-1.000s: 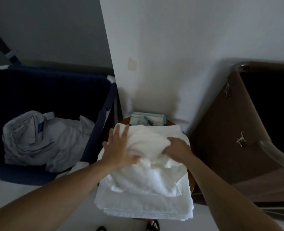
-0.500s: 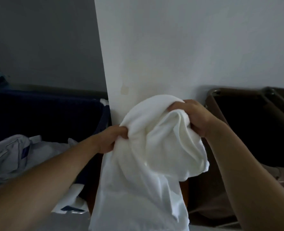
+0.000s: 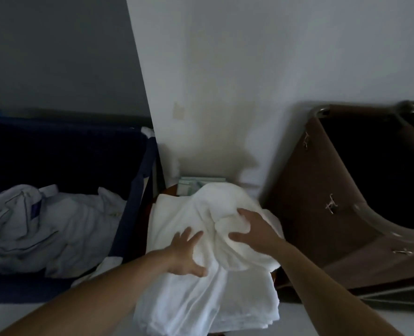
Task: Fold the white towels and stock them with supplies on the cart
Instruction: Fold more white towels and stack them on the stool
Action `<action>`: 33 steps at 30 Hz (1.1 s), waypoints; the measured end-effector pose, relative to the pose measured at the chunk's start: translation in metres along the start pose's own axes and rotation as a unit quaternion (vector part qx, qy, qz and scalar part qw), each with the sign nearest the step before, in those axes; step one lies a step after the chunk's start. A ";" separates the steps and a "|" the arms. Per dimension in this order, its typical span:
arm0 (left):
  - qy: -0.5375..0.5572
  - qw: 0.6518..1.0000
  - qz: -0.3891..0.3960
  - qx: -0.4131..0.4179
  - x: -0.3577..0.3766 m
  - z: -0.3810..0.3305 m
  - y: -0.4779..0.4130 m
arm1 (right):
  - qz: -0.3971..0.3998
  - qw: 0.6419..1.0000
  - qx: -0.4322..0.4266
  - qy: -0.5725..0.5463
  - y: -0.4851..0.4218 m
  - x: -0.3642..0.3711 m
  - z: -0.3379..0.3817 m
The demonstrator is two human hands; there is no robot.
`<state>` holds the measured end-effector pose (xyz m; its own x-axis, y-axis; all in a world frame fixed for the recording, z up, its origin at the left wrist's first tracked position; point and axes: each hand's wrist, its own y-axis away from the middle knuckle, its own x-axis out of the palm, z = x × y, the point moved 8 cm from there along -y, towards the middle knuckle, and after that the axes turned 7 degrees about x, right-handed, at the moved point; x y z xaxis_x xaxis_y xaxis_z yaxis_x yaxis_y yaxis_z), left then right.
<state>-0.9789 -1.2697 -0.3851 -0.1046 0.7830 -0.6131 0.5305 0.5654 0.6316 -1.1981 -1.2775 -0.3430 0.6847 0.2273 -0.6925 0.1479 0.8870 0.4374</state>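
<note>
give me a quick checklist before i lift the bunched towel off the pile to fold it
1. Right hand grips the bunched towel: ok, fingers curled into the cloth.
2. Left hand steadies the towel pile: ok, fingers spread flat on it.
3. Bunched towel free of the layers beneath: cannot tell.
4. Pile sits fully on the small table: cannot tell, the cloth hides the table's front edge.
5. Green boxes behind the pile clear of the towel: not ok, the towel bulges over their front.
</note>
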 end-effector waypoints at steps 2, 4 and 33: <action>-0.042 0.999 0.006 -0.004 0.010 0.008 0.000 | -0.052 0.998 -0.013 0.023 0.011 0.009 -0.008; -0.070 0.998 0.000 -0.002 0.014 0.013 0.002 | -0.100 0.991 -0.019 0.088 0.020 0.018 -0.016; -0.012 0.882 -0.393 0.258 -0.118 -0.142 0.064 | -0.223 0.946 -0.234 -0.013 0.093 -0.098 0.096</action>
<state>-1.0524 -1.2887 -0.2047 -0.5958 0.1924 -0.7798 0.6160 0.7324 -0.2900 -1.1832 -1.2560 -0.1800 0.6463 -0.2167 -0.7317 0.0992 0.9746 -0.2010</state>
